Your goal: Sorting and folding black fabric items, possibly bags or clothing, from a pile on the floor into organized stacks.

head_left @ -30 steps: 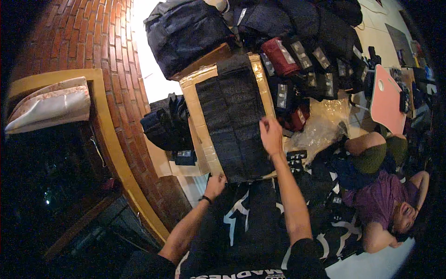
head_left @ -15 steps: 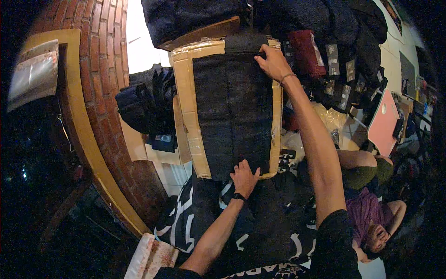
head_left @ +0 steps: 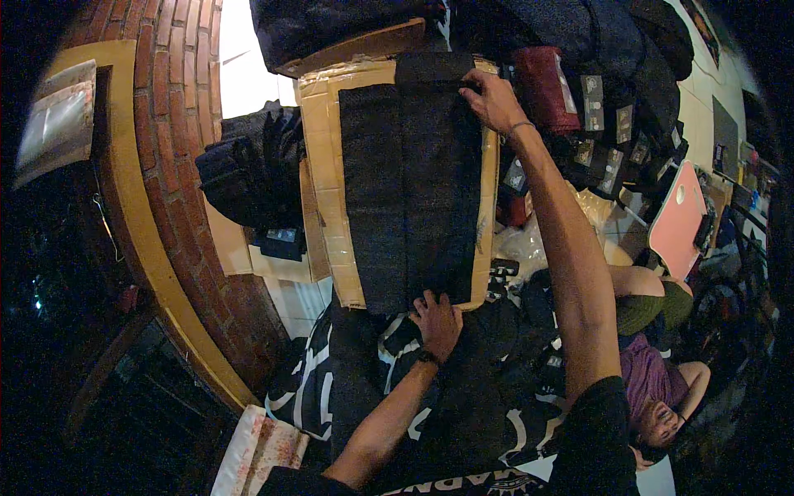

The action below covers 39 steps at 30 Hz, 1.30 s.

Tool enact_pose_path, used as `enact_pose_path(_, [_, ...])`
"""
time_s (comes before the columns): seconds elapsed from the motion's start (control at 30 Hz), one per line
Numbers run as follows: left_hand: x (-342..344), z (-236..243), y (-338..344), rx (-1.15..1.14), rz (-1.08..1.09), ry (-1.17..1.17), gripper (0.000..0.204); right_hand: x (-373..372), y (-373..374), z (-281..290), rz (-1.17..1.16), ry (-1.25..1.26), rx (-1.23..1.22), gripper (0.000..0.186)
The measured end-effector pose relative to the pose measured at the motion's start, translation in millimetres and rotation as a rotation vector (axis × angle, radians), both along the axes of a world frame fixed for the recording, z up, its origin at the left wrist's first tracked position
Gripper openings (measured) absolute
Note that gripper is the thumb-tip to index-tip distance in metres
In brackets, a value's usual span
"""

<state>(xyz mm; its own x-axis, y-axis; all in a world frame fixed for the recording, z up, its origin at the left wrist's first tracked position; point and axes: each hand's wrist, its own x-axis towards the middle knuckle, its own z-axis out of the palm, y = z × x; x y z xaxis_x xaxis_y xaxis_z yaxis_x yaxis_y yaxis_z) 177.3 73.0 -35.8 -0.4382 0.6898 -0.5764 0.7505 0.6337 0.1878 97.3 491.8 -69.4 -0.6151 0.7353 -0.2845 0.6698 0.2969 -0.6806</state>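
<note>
A long black garment (head_left: 405,190), apparently folded trousers, lies lengthwise on a taped cardboard sheet (head_left: 322,182). Its far end has a folded band and reaches past the sheet's far edge. My right hand (head_left: 496,103) is at the far right corner, thumb and fingers pinched on the garment's edge. At the near edge is my left hand (head_left: 437,326), its fingers bent over the garment's hem and gripping it. Part of the hem is hidden beneath that hand.
Dark folded clothes (head_left: 252,165) are stacked on the left beside a brick wall (head_left: 178,165). Tagged dark garments and a maroon folded one (head_left: 542,91) lie on the right. A person in a purple shirt (head_left: 649,376) reclines at lower right, near a pink board (head_left: 682,219).
My left hand's fingers have gone from lying flat to curling at the near hem. My right hand stays at the far right edge. The cloth looks smoother.
</note>
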Motion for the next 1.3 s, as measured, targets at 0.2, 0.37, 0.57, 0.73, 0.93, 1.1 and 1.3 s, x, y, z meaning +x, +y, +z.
enact_pose_path(0.2, [3, 25, 5, -0.052, -0.066, -0.186, 0.040, 3, 2, -10, -0.002, 0.061, 0.124, 0.027])
enact_pose_path(0.37, [5, 6, 24, -0.026, -0.107, -0.200, 0.038, 2, 5, -27, -0.016, 0.099, 0.232, 0.023])
enact_pose_path(0.57, [-14, -6, 24, 0.177, 0.026, -0.393, 0.029, -20, -24, -12, -0.084, -0.065, 0.610, 0.023])
enact_pose_path(0.73, [-84, 16, -8, 0.206, 0.638, -0.226, 0.033, -27, -38, 14, -0.045, -0.186, 0.685, 0.021])
enact_pose_path(0.93, [-119, 8, -49, -0.187, 0.642, -0.193, 0.061, -116, -88, 43, -0.008, -0.233, 0.001, 0.040])
enact_pose_path(1.1, [-114, -27, -70, -0.026, 0.745, -0.279, 0.054, -176, -112, 34, -0.076, -0.364, 0.106, 0.045])
enact_pose_path(1.3, [-125, -13, -73, 0.145, 0.681, -0.397, 0.045, -194, -107, 9, -0.128, -0.421, 0.028, 0.033])
